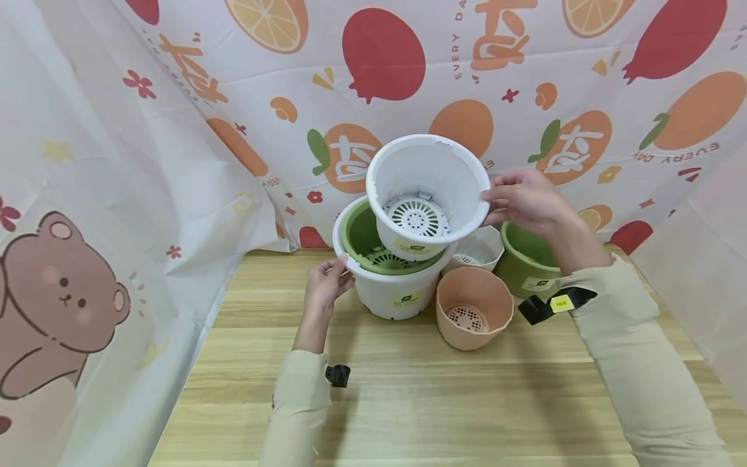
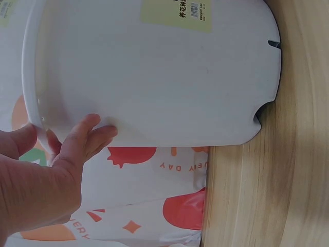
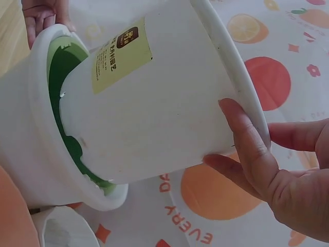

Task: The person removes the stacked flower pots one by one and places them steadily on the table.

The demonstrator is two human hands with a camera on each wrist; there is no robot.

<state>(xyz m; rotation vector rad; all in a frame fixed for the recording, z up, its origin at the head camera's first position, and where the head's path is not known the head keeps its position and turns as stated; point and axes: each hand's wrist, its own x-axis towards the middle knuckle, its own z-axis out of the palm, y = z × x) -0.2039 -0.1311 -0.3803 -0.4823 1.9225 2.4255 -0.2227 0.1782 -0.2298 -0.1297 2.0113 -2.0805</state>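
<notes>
My right hand (image 1: 522,200) pinches the rim of a white plastic flowerpot (image 1: 428,175), thumb inside and fingers against the outer wall. That pot is tilted, its slotted base low over a green pot (image 1: 373,243) nested in a larger white pot (image 1: 397,295). In the right wrist view the base of the held flowerpot (image 3: 154,98) reaches into the mouth of the green one. The left hand (image 1: 327,285) grips the left rim of the large white pot, fingers along its outside wall in the left wrist view. The large pot stands upright on the table.
To the right stand a terracotta-coloured pot (image 1: 474,308), a small white faceted pot (image 1: 478,248) behind it and another green pot (image 1: 525,259). The wooden table (image 1: 397,395) ends at a fruit-print cloth (image 1: 385,58) behind the pots. A bear-print cloth (image 1: 64,305) hangs at left.
</notes>
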